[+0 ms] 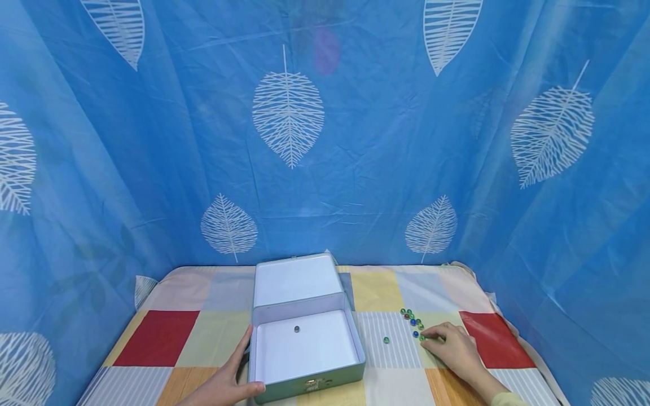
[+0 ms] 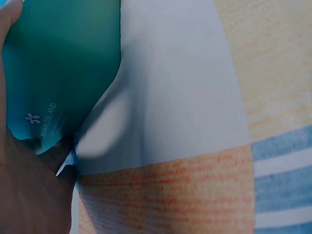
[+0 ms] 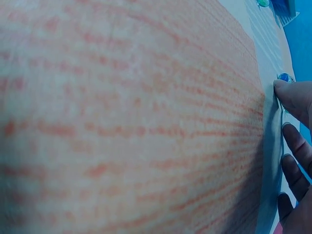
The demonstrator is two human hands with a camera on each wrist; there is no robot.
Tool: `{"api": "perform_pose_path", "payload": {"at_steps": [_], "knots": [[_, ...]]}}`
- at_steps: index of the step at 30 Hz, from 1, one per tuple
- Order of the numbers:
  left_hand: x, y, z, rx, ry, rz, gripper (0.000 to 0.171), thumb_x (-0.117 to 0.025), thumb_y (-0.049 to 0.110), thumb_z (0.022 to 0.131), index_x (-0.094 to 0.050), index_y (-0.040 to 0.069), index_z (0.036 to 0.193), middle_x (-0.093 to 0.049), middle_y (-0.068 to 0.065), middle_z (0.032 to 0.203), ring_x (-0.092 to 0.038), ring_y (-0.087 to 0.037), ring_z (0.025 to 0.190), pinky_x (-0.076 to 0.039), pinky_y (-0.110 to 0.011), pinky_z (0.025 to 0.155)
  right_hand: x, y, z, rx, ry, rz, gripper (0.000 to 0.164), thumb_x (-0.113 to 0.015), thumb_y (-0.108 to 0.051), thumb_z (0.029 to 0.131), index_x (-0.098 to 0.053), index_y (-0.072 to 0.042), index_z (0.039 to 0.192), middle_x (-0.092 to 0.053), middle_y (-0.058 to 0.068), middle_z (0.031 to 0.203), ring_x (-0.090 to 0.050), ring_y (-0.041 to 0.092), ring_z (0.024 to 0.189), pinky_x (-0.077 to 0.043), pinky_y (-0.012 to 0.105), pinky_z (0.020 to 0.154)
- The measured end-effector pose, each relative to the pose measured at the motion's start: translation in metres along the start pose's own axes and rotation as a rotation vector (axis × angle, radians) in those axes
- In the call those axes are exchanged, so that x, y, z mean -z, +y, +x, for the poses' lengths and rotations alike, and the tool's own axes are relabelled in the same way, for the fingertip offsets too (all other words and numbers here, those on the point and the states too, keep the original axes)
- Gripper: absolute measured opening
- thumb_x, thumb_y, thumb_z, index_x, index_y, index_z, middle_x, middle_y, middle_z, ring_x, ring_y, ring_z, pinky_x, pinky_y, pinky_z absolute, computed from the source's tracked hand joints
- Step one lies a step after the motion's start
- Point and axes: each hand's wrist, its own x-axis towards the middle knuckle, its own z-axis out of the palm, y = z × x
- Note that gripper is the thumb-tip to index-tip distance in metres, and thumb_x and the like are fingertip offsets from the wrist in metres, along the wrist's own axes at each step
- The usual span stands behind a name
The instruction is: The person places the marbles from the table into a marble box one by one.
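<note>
A green tin box (image 1: 308, 389) with a white inside lies with its lid (image 1: 297, 279) folded back. One dark marble (image 1: 297, 329) sits on its floor. My left hand (image 1: 223, 380) grips the box's near left corner, thumb at the front and fingers along the left side. On the right, the fingertips of my right hand (image 1: 454, 347) pinch a green marble (image 1: 422, 338) at the cloth. Just beside them is a blue marble (image 1: 416, 334), also in the right wrist view. A lone green marble (image 1: 386, 340) lies between the box and the right hand.
Several green, blue and red marbles (image 1: 413, 322) lie in a loose cluster beyond the right fingertips. A patchwork-pattern cloth (image 1: 218, 338) covers the table. Blue curtains with white leaves (image 1: 355, 141) stand behind and at both sides.
</note>
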Motion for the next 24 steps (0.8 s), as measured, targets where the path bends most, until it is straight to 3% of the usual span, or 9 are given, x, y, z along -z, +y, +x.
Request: {"api": "perform_pose_path", "payload": {"at_steps": [24], "knots": [[0.0039,-0.0006,0.0015,-0.011,-0.011,-0.009,0.111,-0.071,0.042,0.096,0.015,0.026,0.163,-0.002,-0.027,0.165,-0.015,-0.053,0.141,-0.038,-0.074,0.103,-0.0041,-0.0009,0.0013,-0.018,0.021,-0.001,0.017,-0.086,-0.031,0.081,-0.080,-0.023,0.095,-0.068,-0.003,0.098,-0.058,0.027,0.100,-0.037,0.055,0.085]]}}
